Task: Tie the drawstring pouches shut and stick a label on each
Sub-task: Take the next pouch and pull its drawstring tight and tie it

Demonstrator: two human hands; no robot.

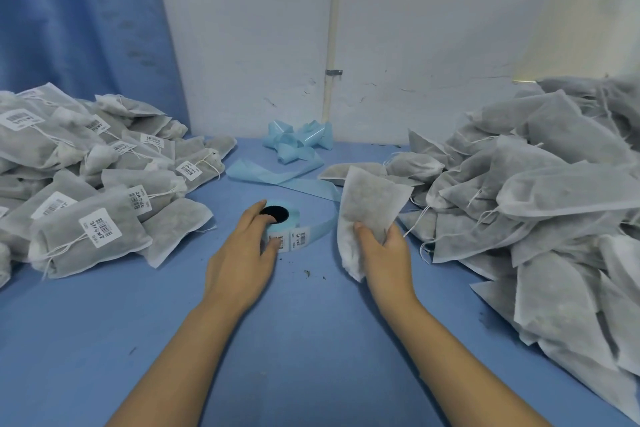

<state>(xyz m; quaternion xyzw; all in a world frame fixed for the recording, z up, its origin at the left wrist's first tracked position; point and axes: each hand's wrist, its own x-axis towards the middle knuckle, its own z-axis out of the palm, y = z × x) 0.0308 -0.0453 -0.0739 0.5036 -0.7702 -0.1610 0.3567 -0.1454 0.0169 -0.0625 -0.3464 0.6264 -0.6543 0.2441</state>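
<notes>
A roll of barcode labels (pixel 296 236) on pale blue backing lies flat at the middle of the blue table. My left hand (pixel 244 253) rests on the roll, one finger at its black core and fingertips on the outer labels. My right hand (pixel 384 250) grips a grey-white drawstring pouch (pixel 370 204) near its lower end and holds it upright, just right of the roll. The pouch carries no visible label. Its drawstring is hidden.
A heap of labelled, tied pouches (pixel 86 184) fills the left side. A bigger heap of unlabelled pouches (pixel 540 191) fills the right side. Spent blue backing strip (pixel 294 149) curls at the back by the white wall. Bare blue table (pixel 311 340) lies nearest me.
</notes>
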